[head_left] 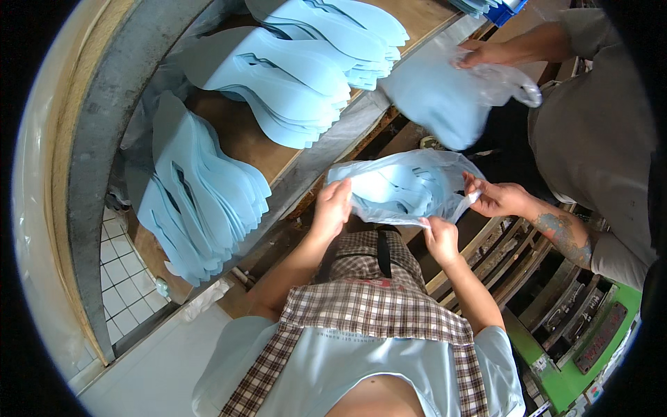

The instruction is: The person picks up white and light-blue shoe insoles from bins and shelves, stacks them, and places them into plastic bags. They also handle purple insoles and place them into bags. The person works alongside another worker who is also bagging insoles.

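Note:
My left hand (332, 208) grips the left edge of a clear plastic bag (372, 210). My right hand (440, 238) pinches the near right part of the bag's rim. The bag's mouth is spread wide, and light-blue shaped plastic sheets (403, 186) lie inside it. A co-worker's hand (492, 198) holds the far right side of the same bag. With the other hand (479, 54), the co-worker holds a second plastic bag (441, 97) with light-blue content, blurred by motion.
Stacks of light-blue curved sheets (201, 187) stand on a brown-topped table (233, 121) to the left and ahead. A grey curved metal beam (121, 90) borders the far left. At the right are wooden slats (479, 257) and a green machine frame (556, 382). A blue bin (506, 12) sits at the top.

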